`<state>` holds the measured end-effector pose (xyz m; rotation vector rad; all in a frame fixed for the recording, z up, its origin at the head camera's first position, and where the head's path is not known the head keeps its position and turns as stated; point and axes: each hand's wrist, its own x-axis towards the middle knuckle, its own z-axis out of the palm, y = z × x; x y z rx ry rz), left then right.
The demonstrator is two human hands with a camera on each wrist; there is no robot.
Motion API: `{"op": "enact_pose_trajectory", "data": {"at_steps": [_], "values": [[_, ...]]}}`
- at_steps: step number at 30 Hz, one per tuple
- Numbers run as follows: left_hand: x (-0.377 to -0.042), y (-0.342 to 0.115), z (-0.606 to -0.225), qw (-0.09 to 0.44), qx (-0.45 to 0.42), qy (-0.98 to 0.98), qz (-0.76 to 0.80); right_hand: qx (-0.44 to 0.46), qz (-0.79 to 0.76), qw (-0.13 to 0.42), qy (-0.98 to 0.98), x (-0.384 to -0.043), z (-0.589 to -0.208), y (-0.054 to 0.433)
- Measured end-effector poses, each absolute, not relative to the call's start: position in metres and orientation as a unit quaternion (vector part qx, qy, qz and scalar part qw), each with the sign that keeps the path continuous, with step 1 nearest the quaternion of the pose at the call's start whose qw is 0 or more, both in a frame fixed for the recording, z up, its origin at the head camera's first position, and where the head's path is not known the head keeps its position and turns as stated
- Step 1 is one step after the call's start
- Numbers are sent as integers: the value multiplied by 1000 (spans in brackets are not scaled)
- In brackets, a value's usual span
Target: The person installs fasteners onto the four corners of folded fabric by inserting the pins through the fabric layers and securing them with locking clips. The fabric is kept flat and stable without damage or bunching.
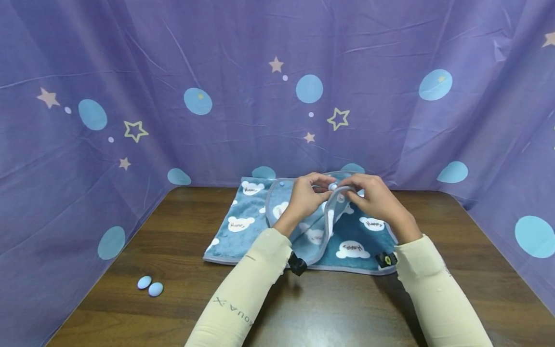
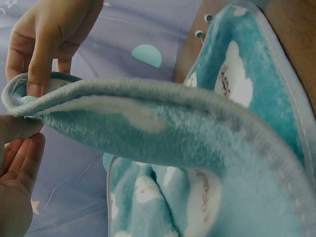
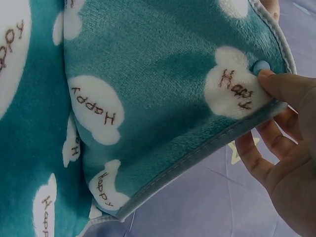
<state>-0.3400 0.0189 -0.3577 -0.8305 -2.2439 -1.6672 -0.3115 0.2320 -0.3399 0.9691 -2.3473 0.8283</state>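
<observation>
A teal fleece blanket (image 1: 243, 246) with white bear heads lies folded, its grey-bound flap raised in the middle. My left hand (image 1: 305, 195) pinches the flap's edge, its thumb against the binding in the left wrist view. Opposite, my right hand (image 1: 373, 195) grips the same edge. In the right wrist view, the right thumb presses a round pale blue button-like fastener (image 3: 261, 66) against the cloth near the corner, with the fingers behind. A pale blue knob (image 1: 333, 186) shows between both hands' fingertips in the head view. Another blue button-like fastener (image 1: 282, 183) sits on the flap's left part.
Two pale blue oval caps (image 1: 149, 286) lie on the wooden table (image 1: 329, 308) at the left front. Beyond the blanket in the left wrist view stand two small round-headed pieces (image 2: 199, 34), one with a thin stalk. A purple patterned curtain (image 1: 243, 130) encloses the back and sides.
</observation>
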Motion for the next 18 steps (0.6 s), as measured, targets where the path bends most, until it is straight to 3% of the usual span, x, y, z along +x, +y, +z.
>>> {"op": "enact_pose_trajectory", "data": {"at_steps": [9,18], "values": [[-342,21,-363,77,-292,-752,-586,333,311,230,-860,-313,-339,237],[-329,25,-373,53,-321,-730,-601,236,359,222,-875,-308,-336,253]]}}
